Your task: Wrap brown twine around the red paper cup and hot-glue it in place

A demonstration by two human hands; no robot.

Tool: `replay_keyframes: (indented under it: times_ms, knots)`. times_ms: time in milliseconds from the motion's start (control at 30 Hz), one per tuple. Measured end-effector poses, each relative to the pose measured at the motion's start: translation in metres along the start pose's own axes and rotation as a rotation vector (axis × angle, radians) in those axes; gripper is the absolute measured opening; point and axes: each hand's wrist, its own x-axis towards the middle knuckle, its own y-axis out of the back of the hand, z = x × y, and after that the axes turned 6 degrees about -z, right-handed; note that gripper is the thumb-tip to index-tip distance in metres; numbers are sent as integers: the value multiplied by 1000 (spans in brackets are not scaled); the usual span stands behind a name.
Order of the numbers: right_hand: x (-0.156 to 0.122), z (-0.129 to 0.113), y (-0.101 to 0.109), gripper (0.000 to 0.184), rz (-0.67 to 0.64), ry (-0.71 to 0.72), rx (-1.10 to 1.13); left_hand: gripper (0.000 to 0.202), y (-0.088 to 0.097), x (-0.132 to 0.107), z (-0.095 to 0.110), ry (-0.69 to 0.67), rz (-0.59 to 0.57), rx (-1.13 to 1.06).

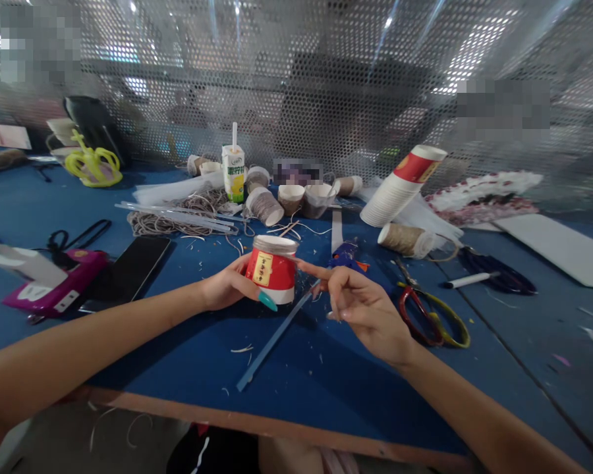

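My left hand [232, 284] is closed around a red and white paper cup [275, 280] from its left side, thumb across the front. The cup stands upright, has a yellow label, and greyish cord [275, 245] is wound in a band at its rim. My right hand [363, 306] is on the cup's right side. Its index finger stretches to the cup just below the cord band, while the other fingers are loosely bent and apart; I see nothing held in them. A translucent stick [271, 352] lies on the table below the cup and my right hand.
Scissors [432, 319] lie right of my right hand, beside a cord-wrapped cup [402, 239]. Stacked paper cups [400, 187] lean behind. A drink carton [234, 174], a cord heap [178, 214], a phone [133, 270] and a purple power strip [54, 283] are around. Perforated metal mesh [257, 85] rises behind.
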Motion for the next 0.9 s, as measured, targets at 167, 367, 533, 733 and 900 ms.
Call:
replay_keyframes:
  times_ms: [167,367,533,733,900]
  knots:
    - [1,-2,0,10,19,-6,27,61,1,0,-1,4,-10,-4]
    - [2,-2,0,9,105,34,-25,60,2,0,0,4,-17,-1]
    - [0,1,0,9,64,48,-68,62,0,0,-1,-2,-47,32]
    - [-4,3,-3,13,-52,2,-96,60,-3,1,-1,26,-55,29]
    - [-1,-5,-6,13,-52,4,42,61,-2,0,0,36,-40,-10]
